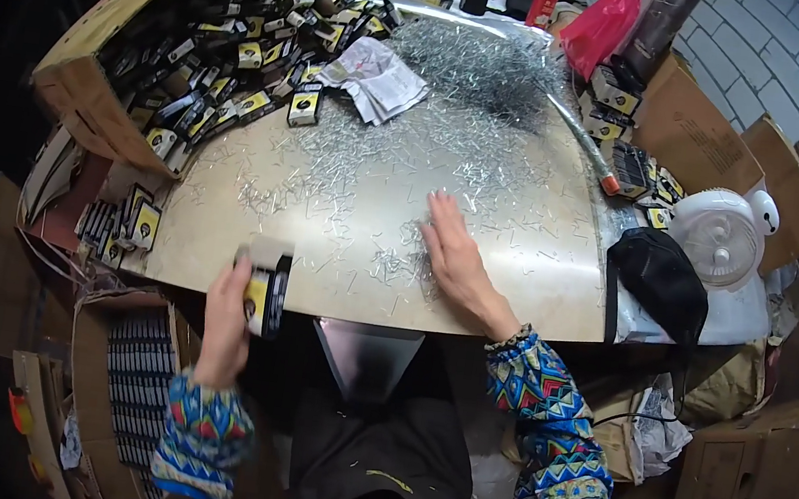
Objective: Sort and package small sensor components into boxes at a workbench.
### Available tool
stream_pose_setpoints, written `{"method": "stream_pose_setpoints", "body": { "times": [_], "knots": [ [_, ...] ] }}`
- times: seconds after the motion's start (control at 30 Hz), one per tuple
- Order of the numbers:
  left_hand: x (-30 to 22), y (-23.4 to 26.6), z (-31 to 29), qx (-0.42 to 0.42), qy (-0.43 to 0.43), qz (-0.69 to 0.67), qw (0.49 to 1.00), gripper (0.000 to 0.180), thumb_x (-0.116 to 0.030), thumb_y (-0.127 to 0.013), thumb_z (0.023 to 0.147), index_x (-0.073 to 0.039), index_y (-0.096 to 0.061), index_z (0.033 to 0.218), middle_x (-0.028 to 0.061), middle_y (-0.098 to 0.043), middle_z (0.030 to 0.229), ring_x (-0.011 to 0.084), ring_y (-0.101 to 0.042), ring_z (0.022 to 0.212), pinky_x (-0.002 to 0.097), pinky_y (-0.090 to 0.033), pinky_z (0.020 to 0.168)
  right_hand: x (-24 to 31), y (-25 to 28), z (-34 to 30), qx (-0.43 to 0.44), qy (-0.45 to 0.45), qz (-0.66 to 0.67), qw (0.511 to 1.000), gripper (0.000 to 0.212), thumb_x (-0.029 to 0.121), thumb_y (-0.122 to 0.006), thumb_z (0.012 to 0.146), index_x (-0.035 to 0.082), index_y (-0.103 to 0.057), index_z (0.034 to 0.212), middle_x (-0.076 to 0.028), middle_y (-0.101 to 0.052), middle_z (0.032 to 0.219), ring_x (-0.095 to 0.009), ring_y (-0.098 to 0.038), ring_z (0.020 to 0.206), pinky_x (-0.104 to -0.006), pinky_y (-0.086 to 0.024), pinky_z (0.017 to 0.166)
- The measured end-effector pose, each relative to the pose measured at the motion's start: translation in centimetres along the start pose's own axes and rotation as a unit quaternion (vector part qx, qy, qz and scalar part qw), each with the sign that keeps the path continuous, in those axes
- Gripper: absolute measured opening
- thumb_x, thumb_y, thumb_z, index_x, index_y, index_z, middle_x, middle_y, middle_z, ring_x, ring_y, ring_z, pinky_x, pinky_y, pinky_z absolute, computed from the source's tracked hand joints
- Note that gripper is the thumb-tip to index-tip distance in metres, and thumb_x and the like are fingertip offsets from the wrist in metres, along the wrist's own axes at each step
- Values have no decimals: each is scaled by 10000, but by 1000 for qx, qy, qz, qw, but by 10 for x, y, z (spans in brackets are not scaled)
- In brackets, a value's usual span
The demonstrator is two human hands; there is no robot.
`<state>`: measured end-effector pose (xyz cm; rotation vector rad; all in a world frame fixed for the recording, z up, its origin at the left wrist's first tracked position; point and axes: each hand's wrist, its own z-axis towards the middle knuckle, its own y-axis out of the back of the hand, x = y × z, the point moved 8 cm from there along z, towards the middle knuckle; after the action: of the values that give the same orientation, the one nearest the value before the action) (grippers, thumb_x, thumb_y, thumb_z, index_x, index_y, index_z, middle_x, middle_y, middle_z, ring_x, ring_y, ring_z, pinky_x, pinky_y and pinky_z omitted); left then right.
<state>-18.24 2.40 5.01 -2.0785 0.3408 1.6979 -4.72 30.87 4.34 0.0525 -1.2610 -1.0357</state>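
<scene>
My left hand (227,313) grips a small black and yellow cardboard box (256,303) just off the table's front edge. The box's top flap stands up, and its inside cannot be made out. On the metal-topped table (343,293) my right hand (459,257) lies with its fingers stretched forward. A small heap of thin silvery metal pins (395,264), perhaps nails, lies beside its thumb. Farther back rises a large pile of the same pins (478,73), with many more scattered around it. Below the front edge, between my arms, hangs a grey metal chute (367,358).
A large cardboard carton (84,112) full of small boxes lies at the far left. Closed small boxes (120,223) stand at the left edge. On the right are a white fan (720,241), a black cloth item (660,279) and an orange-tipped rod (589,148). Crumpled paper (376,80) lies behind.
</scene>
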Motion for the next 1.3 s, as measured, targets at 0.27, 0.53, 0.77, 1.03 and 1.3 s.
{"method": "stream_pose_setpoints", "body": {
  "times": [0.27,0.53,0.77,1.03,1.3],
  "knots": [
    [196,42,-126,24,291,9,956,221,-238,-533,977,-117,-549,1162,12,-599,969,113,-614,839,259,-531,665,49,-63,-15,107,134,-237,956,483,268,-511,975,2,-444,1373,-274,-359,1464,-428,-306,1388,-531,-248,1135],
    [219,-24,-148,62,334,-133,931,125,-66,-565,907,-66,-581,1031,-1,-588,857,68,-559,764,192,-434,627,109,-83,-97,126,111,-237,957,463,190,-534,946,-55,-455,1331,-283,-431,1394,-431,-361,1345,-533,-290,1103],
    [199,-26,-155,28,325,-182,928,135,-69,-560,893,-66,-580,1026,-15,-603,908,49,-562,801,174,-416,622,124,-35,-101,167,39,44,984,390,-105,-526,819,24,-618,1175,-168,-588,1249,-350,-572,1136,-407,-439,991],
    [196,-28,-158,115,153,86,978,693,-117,-755,756,8,-395,1335,132,-565,1179,241,-573,1084,323,-453,936,109,-82,-148,176,149,-130,964,381,-30,-618,688,4,-603,1067,-129,-578,1038,-305,-557,944,-383,-468,774],
    [167,-26,-157,85,-93,419,899,684,-165,-788,705,13,-436,1263,199,-555,1088,399,-566,1008,449,-488,824,98,-112,-203,346,144,-73,924,449,11,-618,731,-43,-568,1174,-169,-577,1107,-337,-563,1009,-381,-481,841]
  ]
}}
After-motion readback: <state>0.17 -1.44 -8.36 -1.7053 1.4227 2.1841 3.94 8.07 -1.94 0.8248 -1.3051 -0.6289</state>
